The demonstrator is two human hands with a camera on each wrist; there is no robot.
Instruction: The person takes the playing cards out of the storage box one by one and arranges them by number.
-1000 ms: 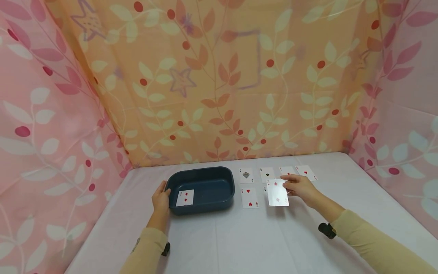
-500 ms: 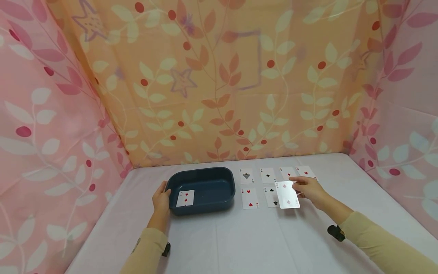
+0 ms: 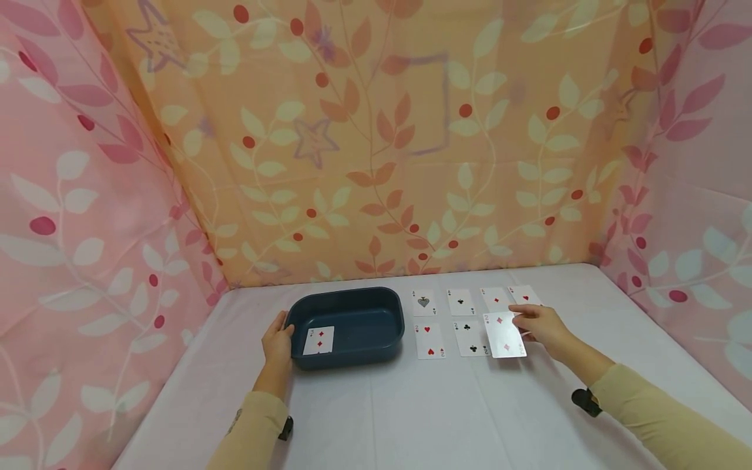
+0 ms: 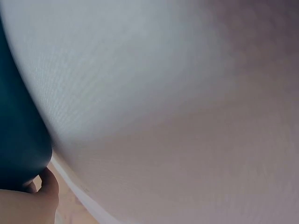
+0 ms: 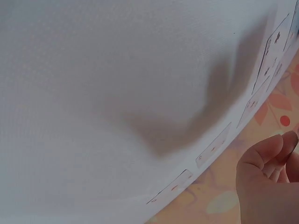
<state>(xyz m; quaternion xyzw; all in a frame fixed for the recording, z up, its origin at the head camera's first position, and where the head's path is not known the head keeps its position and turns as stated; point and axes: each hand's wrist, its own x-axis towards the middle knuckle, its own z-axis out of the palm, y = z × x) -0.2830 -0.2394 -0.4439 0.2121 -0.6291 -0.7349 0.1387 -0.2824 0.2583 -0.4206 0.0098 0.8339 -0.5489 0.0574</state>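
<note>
In the head view my left hand (image 3: 276, 343) holds the left end of a dark blue rectangular bin (image 3: 358, 356), thumb over its rim. A three of diamonds (image 3: 318, 341) lies face up inside it. My right hand (image 3: 546, 331) pinches a two of diamonds (image 3: 504, 336) by its right edge, raised and tilted over the white cloth. That card overlaps the right edge of the two of clubs (image 3: 468, 339), which lies beside the two of hearts (image 3: 430, 339). In the right wrist view the thumb and fingertips meet, and the card is out of sight.
Behind the twos runs a row of aces: spades (image 3: 423, 302), clubs (image 3: 461, 301), diamonds (image 3: 493, 297) and hearts (image 3: 523, 294), the last partly behind my right hand. A white cloth (image 3: 411, 418) covers the table. Leaf-patterned fabric (image 3: 376, 196) walls in the back and sides.
My right hand has carried the two of diamonds to the right, uncovering most of the two of clubs. My left hand and the bin have stayed in place.
</note>
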